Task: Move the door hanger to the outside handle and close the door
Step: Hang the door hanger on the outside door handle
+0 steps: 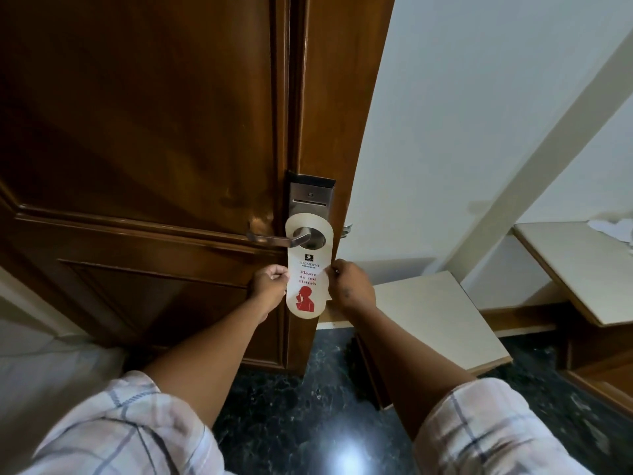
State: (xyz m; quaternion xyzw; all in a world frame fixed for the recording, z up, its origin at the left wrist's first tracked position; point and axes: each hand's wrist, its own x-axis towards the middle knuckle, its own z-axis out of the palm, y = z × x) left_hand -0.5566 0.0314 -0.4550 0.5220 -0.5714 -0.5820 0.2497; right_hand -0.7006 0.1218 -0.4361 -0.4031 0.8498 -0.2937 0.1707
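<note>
Door hanger (306, 269): cream card, red "Please do not disturb" text and red figure; its round hole is looped over the neck of the lever handle, card hangs straight down against the door edge.
Handle (279, 238): metal lever, points left, mounted on a metal lock plate (310, 197) with a card slot above it.
Left hand (269, 281): fingers curled, pinching the left edge of the hanger about mid-height.
Right hand (351, 282): fingers curled, pinching the right edge of the hanger at the same height.
Door (144, 138): dark brown wood, panelled, standing open; its free edge faces the camera, and a second bit of metal hardware (346, 230) pokes out past the edge on the far side.
Wall (462, 114): plain white, right of the door edge.
Tables (442, 313): low cream-topped surfaces right of the door, one near and one further right; something white and crumpled (611, 229) on the far one, can't tell what.
Floor (291, 406): dark glossy marble, light glare near the bottom.
Sleeves (120, 430): pale plaid, rolled to the elbows, on both arms.
Bed (41, 365): white sheet at lower left, beside the door.
</note>
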